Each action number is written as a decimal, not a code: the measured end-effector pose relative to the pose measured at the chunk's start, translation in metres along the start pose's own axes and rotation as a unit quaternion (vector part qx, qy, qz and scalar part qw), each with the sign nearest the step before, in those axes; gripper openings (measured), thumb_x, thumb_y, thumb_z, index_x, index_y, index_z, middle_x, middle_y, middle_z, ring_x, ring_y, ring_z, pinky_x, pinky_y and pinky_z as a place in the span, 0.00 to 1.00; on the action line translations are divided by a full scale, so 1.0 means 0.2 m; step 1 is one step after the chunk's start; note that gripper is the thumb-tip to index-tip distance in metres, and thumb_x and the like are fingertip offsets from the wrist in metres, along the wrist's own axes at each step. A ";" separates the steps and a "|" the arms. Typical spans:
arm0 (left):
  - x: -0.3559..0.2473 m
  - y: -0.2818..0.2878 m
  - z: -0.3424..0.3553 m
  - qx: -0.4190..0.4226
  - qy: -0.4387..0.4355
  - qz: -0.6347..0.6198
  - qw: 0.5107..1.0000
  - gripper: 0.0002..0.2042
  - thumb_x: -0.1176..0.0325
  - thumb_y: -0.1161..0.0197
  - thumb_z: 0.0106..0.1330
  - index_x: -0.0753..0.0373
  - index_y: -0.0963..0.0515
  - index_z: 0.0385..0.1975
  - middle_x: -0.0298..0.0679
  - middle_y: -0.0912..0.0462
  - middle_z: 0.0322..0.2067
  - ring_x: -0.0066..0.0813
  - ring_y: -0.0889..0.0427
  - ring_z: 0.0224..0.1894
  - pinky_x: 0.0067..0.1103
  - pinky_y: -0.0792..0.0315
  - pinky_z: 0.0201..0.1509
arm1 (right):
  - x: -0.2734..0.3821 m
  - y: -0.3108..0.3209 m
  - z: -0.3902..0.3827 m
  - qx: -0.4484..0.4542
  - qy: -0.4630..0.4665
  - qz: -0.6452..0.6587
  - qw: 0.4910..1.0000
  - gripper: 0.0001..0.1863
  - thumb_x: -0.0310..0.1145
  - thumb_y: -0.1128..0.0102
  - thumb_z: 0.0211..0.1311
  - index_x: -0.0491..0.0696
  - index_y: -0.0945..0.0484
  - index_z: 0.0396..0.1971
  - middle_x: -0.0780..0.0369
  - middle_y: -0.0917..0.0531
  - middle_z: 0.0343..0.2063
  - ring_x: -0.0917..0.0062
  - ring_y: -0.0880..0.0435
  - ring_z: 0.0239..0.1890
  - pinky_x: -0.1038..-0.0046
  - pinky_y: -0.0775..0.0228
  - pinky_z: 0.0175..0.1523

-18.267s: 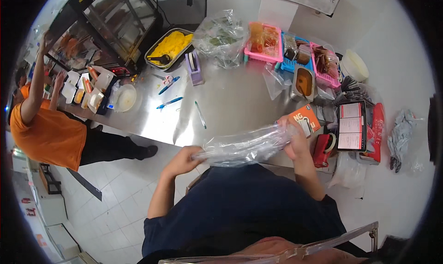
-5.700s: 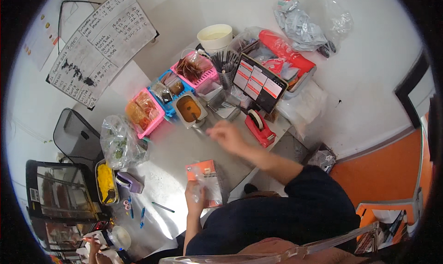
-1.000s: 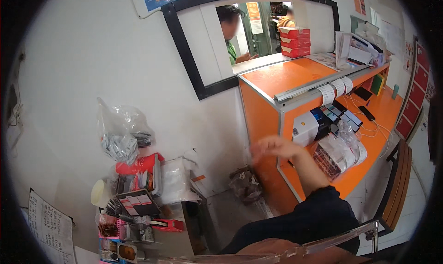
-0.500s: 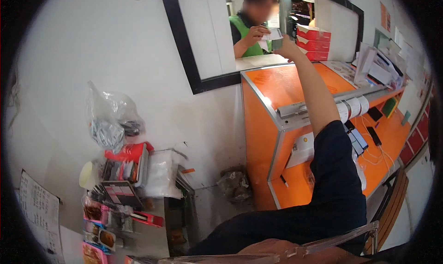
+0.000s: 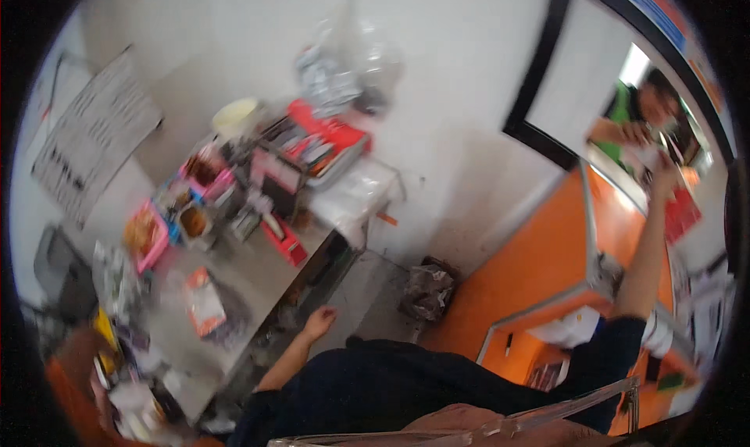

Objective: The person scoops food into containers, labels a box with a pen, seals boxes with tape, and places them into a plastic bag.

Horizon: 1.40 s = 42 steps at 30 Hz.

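The landmark is the steel table (image 5: 254, 279). At its far left end, an orange-clad co-worker (image 5: 70, 392) is cut off by the dark rim and badly smeared. Beyond the table's back left side, a wall sheet (image 5: 101, 138) carries writing too blurred to make out. On the table's left part stands a clear bag (image 5: 116, 279), its contents indistinct; next come a pink basket (image 5: 146, 236) and a metal pan (image 5: 193, 222) of brown sauce. An orange-and-white packet (image 5: 205, 302) lies mid-table, its edges smeared. A red tape dispenser (image 5: 283, 240) sits near the table's right edge.

The left hand (image 5: 320, 322) is just right of that edge, fingers loosely bent; its palm is hidden, so I cannot tell whether it is closed on anything. On the floor right of the table is a crumpled bag (image 5: 428, 291), and farther right the orange counter (image 5: 531, 252). Well right of the table, at the window, a blurred white slip (image 5: 645, 156) is between a green-clad person (image 5: 621, 107) and the right hand (image 5: 664, 178). Whether the right fingers pinch it, I cannot tell. Red boxes (image 5: 682, 213) behind are partly covered by that arm.
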<state>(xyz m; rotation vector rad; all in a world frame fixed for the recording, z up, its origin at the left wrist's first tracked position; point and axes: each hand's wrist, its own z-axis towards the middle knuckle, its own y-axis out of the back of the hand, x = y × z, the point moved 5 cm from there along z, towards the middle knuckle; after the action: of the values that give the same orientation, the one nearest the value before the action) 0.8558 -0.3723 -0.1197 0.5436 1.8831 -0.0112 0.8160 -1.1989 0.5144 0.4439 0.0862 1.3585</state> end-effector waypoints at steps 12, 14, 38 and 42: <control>-1.46 0.33 -0.87 -0.208 -0.450 0.035 0.868 0.27 0.67 0.32 0.53 0.63 0.33 0.53 0.48 0.33 0.56 0.41 0.33 0.58 0.33 0.39 0.59 | 3.24 0.05 -1.81 0.693 0.535 0.339 0.344 0.18 0.22 0.46 0.49 0.44 0.26 0.44 0.56 0.23 0.40 0.63 0.24 0.45 0.68 0.34 0.53; -1.17 0.38 -0.85 -0.201 -0.361 -0.007 0.911 0.22 0.66 0.33 0.55 0.65 0.30 0.49 0.47 0.26 0.49 0.40 0.27 0.52 0.31 0.34 0.54 | 3.45 -0.09 -2.05 0.590 0.419 0.578 0.377 0.17 0.24 0.46 0.54 0.44 0.27 0.46 0.56 0.22 0.40 0.62 0.23 0.43 0.67 0.32 0.51; -0.42 0.84 -1.11 -0.415 -0.057 -0.257 0.871 0.17 0.81 0.42 0.58 0.70 0.33 0.47 0.42 0.22 0.42 0.26 0.24 0.45 0.20 0.32 0.51 | 3.43 -1.46 -3.07 0.474 -0.107 0.463 0.741 0.07 0.27 0.41 0.50 0.38 0.22 0.23 0.59 0.21 0.20 0.72 0.21 0.27 0.75 0.28 0.35; -0.47 0.87 -1.08 -0.422 -0.098 -0.248 0.866 0.15 0.81 0.42 0.58 0.70 0.33 0.45 0.42 0.23 0.42 0.25 0.24 0.44 0.20 0.31 0.49 | 3.45 -1.50 -3.11 0.537 -0.282 0.506 0.613 0.07 0.26 0.44 0.54 0.36 0.23 0.24 0.60 0.20 0.28 0.76 0.21 0.29 0.77 0.26 0.35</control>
<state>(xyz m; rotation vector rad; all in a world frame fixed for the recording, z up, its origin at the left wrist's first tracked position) 0.7550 -0.1934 0.0885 -0.5298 1.5763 0.3898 1.0514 -0.4207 -0.0282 2.2119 0.1314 2.0873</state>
